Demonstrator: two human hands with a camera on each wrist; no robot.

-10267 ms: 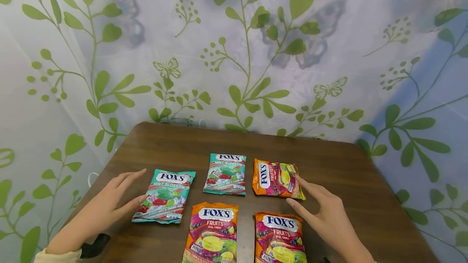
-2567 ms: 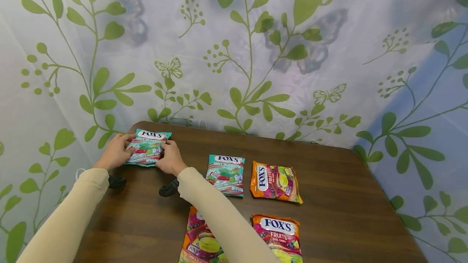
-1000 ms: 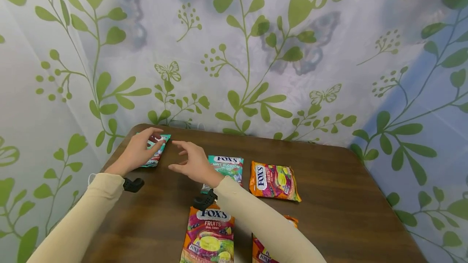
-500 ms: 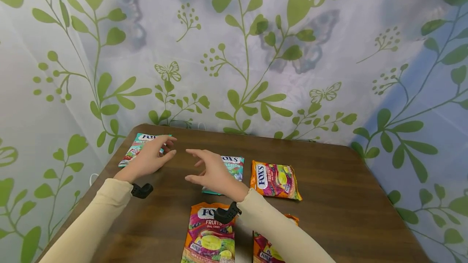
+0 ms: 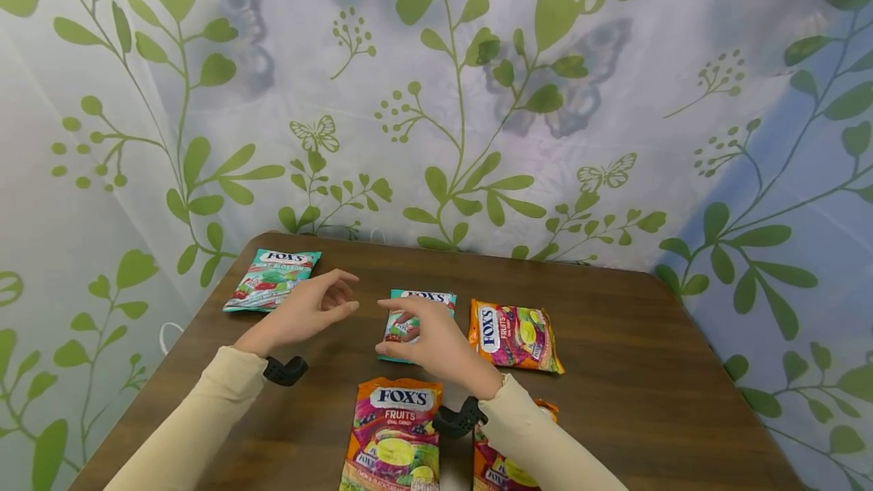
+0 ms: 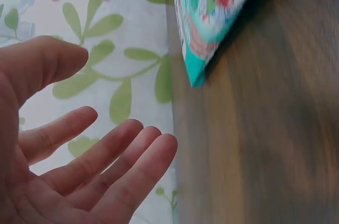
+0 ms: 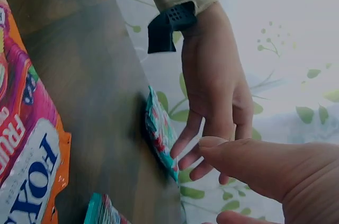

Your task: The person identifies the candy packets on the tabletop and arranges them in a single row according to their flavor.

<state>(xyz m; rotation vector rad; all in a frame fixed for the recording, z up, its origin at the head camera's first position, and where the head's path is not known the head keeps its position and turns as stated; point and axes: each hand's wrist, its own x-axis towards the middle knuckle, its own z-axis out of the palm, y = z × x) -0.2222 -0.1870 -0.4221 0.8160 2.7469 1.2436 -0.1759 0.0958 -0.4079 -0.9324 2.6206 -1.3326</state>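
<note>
A teal Fox's mint candy bag (image 5: pixel 273 279) lies flat at the table's far left corner. My left hand (image 5: pixel 305 311) hovers beside its right edge, fingers spread and loosely bent, holding nothing. Over the middle teal candy bag (image 5: pixel 397 324) hangs my right hand (image 5: pixel 436 341), thumb and fingers apart; it covers part of that bag, and contact cannot be made out. The left wrist view shows the left palm (image 6: pixel 79 181) with a gap from a teal bag (image 6: pixel 212 17). In the right wrist view, the right thumb (image 7: pixel 259 163) crosses in front of the left hand.
Right of the middle bag lies an orange Fox's fruit candy bag (image 5: pixel 516 336), turned sideways. Two more orange bags sit nearer: one at front centre (image 5: pixel 392 438), another (image 5: pixel 501 464) partly under the right forearm. The brown table (image 5: pixel 648 385) meets a leaf-patterned curtain (image 5: pixel 436 97) behind.
Earlier both hands gripped the left teal bag and moved it from mid-left to the far left corner. They have since let go and travelled right, toward the middle teal bag.
</note>
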